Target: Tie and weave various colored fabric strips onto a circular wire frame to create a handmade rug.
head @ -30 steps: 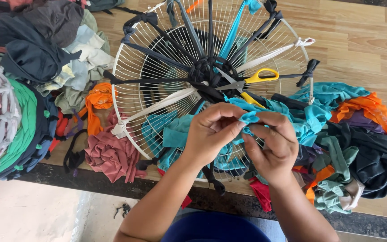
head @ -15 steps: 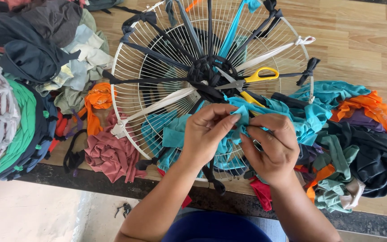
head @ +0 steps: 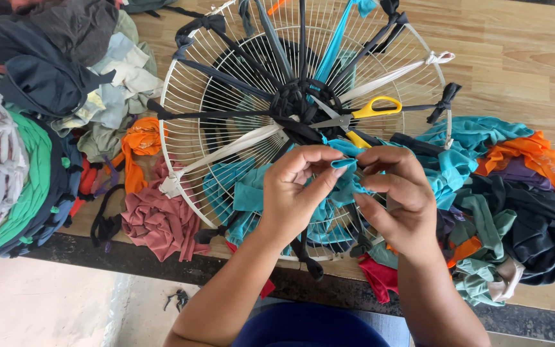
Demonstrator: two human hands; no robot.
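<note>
1. Head view, hands: we see two hands. The left hand (head: 300, 193) and the right hand (head: 399, 196) meet over the lower part of one white wire fan guard (head: 191, 83).
2. Head view, fingers: the fingers of both hands are narrowed to a pinch on one teal fabric strip (head: 345, 173). The left thumb and forefinger clamp it from the left, and the right fingers clamp it from the right. The two hands are near each other, with the strip between them.
3. Head view, location of the strip: the strip is above the guard, just below its dark hub (head: 297, 103). It leads down into more teal cloth lying on the wires.
4. Head view, guard: the guard lies flat on one wooden tabletop (head: 515, 58). We count about a dozen strips stretched from hub to rim like spokes: most are dark, two are white and one is teal. An exact count is not possible, because strips overlap at the hub.
5. Head view, tool: one pair of scissors (head: 354, 115) with yellow handles rests on the guard, just right of the hub and above the hands.
6. Head view, stock: we count two loose scrap heaps. The left scrap heap (head: 65, 71) is grey, navy and orange. The right scrap heap (head: 515, 205) is teal, orange, purple and black.
7. Head view, far left: one stack of round woven mats (head: 8, 173) lies at the frame edge.
</note>
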